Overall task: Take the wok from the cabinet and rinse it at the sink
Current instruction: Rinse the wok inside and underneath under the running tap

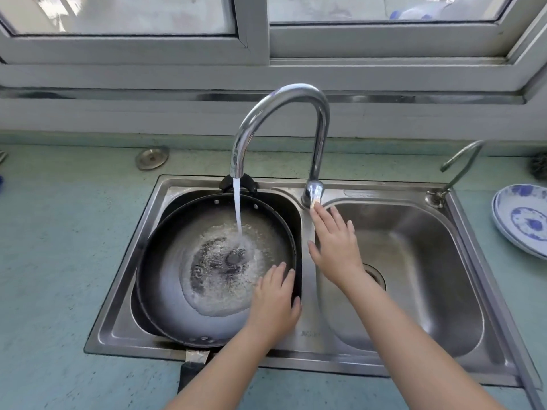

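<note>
A black wok [174, 261] lies in the left basin of the steel double sink [124, 291], its long handle [189, 374] pointing toward me over the front rim. Water pours from the curved faucet [278, 113] into the wok and foams in its middle. My left hand [275, 303] rests on the wok's right rim, thumb over the edge, fingers inside. My right hand [334, 247] is flat and spread above the divider, fingertips touching the faucet lever [315, 193].
The right basin [414, 261] holds only its drain. A small second tap [461, 164] stands at the sink's back right corner. Blue-and-white plates [524, 220] are stacked on the green counter at right. A window runs behind the sink.
</note>
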`<state>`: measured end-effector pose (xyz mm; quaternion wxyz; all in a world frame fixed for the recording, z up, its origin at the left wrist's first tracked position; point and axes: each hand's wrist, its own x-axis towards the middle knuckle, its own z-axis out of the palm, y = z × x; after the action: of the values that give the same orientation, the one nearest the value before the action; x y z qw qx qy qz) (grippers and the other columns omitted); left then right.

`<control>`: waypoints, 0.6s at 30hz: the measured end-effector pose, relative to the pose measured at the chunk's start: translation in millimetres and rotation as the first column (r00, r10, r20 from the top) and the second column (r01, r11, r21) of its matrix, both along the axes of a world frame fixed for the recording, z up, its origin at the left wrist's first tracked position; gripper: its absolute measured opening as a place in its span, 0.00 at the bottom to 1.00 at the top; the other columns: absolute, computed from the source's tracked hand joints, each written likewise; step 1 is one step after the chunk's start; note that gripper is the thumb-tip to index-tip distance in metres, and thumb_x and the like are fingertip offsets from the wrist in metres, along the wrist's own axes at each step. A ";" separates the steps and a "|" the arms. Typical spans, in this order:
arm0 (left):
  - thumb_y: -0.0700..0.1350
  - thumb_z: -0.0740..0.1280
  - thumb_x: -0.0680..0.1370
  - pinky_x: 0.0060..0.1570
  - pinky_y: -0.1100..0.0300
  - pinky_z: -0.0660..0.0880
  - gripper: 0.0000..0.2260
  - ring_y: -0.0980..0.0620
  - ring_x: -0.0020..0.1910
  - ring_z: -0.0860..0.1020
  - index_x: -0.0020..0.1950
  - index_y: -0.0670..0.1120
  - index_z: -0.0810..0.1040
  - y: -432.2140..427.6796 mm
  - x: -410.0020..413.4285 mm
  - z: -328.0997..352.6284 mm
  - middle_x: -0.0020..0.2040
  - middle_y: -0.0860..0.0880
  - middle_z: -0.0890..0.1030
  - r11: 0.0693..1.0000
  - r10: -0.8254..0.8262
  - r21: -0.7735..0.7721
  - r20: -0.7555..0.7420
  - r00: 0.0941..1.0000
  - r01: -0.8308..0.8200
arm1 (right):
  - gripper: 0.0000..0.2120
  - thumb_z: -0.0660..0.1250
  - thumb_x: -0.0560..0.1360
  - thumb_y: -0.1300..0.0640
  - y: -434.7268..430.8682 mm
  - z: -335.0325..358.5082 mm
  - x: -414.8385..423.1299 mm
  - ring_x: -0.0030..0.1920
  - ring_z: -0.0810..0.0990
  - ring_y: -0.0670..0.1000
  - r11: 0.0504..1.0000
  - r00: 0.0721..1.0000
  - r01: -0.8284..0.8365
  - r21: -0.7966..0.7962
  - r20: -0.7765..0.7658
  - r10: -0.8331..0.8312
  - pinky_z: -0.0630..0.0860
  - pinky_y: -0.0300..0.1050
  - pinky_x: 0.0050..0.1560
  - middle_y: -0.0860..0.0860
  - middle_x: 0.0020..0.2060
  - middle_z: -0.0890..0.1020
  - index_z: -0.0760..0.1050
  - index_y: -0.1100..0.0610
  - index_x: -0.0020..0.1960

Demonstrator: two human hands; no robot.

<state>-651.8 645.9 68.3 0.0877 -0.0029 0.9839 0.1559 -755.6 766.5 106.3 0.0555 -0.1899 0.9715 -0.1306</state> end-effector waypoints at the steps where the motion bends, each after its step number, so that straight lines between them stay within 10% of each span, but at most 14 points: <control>1: 0.52 0.56 0.66 0.46 0.51 0.81 0.24 0.46 0.53 0.82 0.54 0.44 0.82 1.0 -0.2 -1.1 0.56 0.44 0.82 1.000 -0.003 -0.006 0.006 1.000 0.003 | 0.33 0.68 0.70 0.56 0.3 -4.8 0.6 0.72 0.63 0.60 1.000 1.000 -0.006 -0.004 -0.023 0.006 0.64 0.67 0.64 0.52 0.73 0.64 0.62 0.59 0.73; 11: 0.51 0.56 0.66 0.47 0.51 0.80 0.25 0.45 0.54 0.81 0.56 0.43 0.80 6.1 3.0 -3.0 0.57 0.43 0.82 0.998 -0.012 -0.062 0.042 0.999 0.015 | 0.35 0.66 0.64 0.53 -2.4 -27.8 11.4 0.62 0.76 0.59 0.999 0.997 0.049 0.007 -0.051 -0.049 0.75 0.66 0.50 0.53 0.68 0.73 0.64 0.58 0.69; 18: 0.48 0.67 0.63 0.47 0.50 0.80 0.22 0.43 0.52 0.82 0.55 0.42 0.81 -1.9 20.6 7.1 0.55 0.41 0.82 0.996 -0.026 -0.091 -0.046 0.999 0.021 | 0.31 0.57 0.77 0.52 -6.4 -14.1 19.1 0.76 0.48 0.52 0.996 0.996 0.084 -0.009 0.044 -0.084 0.50 0.60 0.72 0.46 0.77 0.48 0.47 0.54 0.76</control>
<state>-631.2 644.0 75.4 0.0659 0.0084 0.9917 0.1102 -736.5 760.1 92.2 0.0699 -0.1463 0.9765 -0.1423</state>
